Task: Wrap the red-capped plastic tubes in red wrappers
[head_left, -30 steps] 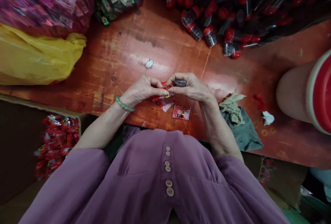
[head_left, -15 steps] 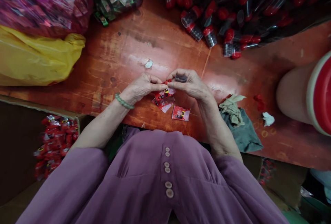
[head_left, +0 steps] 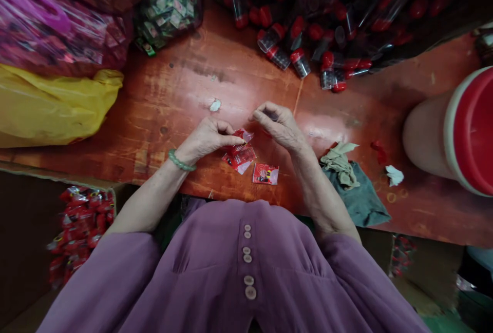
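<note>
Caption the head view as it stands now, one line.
Left hand pinches a red packet above the wooden table; right hand curls nearby, red-capped tubes heaped beyond.

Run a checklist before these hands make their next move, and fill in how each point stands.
1. Left hand has a grip on the red packet: ok, pinched between thumb and finger.
2. Right hand empty: not ok, a dark object sits in its curled fingers.
3. Loose packet apart from both hands: ok, lying flat on the table.
4. Pinched packet sealed: cannot tell, fingers hide part of it.
5. Grey-green cloth out from under the hands: ok, it lies beyond the right forearm.
</note>
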`<state>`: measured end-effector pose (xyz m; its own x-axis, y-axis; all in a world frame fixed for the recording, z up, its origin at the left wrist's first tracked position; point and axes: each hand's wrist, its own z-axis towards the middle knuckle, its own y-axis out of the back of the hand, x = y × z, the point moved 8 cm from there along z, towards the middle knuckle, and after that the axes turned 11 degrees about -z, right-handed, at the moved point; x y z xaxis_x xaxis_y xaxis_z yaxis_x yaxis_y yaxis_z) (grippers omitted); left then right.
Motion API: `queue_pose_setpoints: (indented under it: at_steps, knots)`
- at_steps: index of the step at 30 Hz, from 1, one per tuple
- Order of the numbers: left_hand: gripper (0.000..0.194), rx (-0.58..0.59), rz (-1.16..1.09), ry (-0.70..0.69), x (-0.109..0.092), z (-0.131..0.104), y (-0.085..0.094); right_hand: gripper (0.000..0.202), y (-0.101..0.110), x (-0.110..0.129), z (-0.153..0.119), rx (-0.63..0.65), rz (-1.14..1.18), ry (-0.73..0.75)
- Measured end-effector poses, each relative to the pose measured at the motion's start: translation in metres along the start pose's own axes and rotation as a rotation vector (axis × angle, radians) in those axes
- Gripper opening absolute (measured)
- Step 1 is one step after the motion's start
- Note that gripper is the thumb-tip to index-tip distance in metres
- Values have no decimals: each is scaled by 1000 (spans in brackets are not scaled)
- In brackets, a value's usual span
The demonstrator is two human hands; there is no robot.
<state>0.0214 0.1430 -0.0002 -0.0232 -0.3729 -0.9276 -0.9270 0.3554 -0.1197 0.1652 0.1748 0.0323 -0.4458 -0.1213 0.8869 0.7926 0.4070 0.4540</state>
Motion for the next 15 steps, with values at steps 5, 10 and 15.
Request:
queue_pose_setpoints:
  at_steps: [5,10,15]
  knots:
    - [23,-131,59,-140,-8,-19,-1,56,22,-12,-6,-232,-74,-3]
    - [14,-240,170,-423,-24,-40,-3,49,28,-31,-17,-330,104,-112]
    - [18,-283,163,-425,-16,-46,2,38,22,-28,-37,-290,351,-162]
